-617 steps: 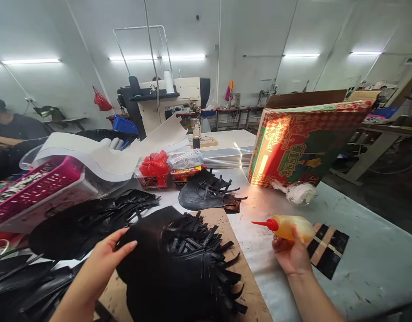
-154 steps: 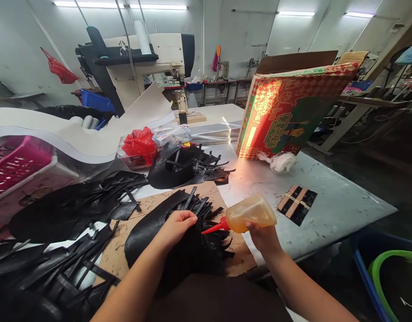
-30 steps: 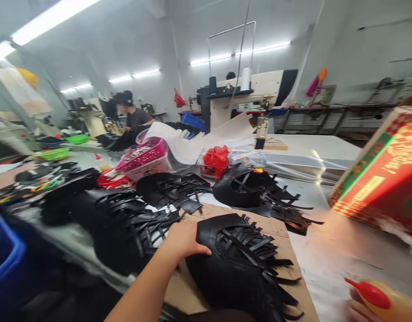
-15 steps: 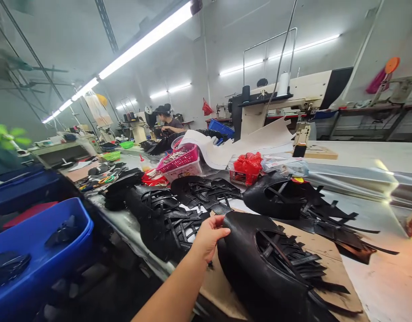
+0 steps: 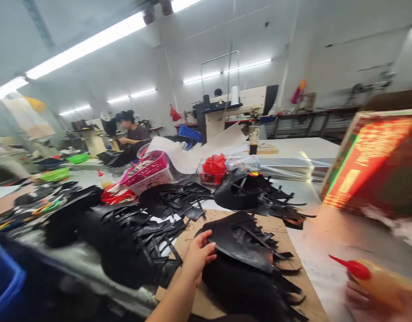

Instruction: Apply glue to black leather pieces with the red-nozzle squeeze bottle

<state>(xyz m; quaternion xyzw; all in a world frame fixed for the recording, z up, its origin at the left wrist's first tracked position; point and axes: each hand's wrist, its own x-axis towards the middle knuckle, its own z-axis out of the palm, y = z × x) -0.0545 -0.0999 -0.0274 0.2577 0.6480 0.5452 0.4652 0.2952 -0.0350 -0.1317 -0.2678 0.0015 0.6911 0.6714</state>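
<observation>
Everywhere, black leather pieces [image 5: 139, 232] across worktable [image 5: 326, 232]

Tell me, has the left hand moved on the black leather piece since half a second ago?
Yes. The left hand slid from the black leather piece's far rim toward the cardboard's near edge.

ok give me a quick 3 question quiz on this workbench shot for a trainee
1. True or false: the right hand holds a glue bottle with a red nozzle.
2. What does the left hand touch? A) the pink basket B) a black strappy leather piece C) the red printed box
3. What lies directly under that leather piece: bare table or a brown cardboard sheet?

Key
1. True; the nozzle points left, over the table.
2. B; the fingers rest on its left edge.
3. The brown cardboard sheet.
</observation>
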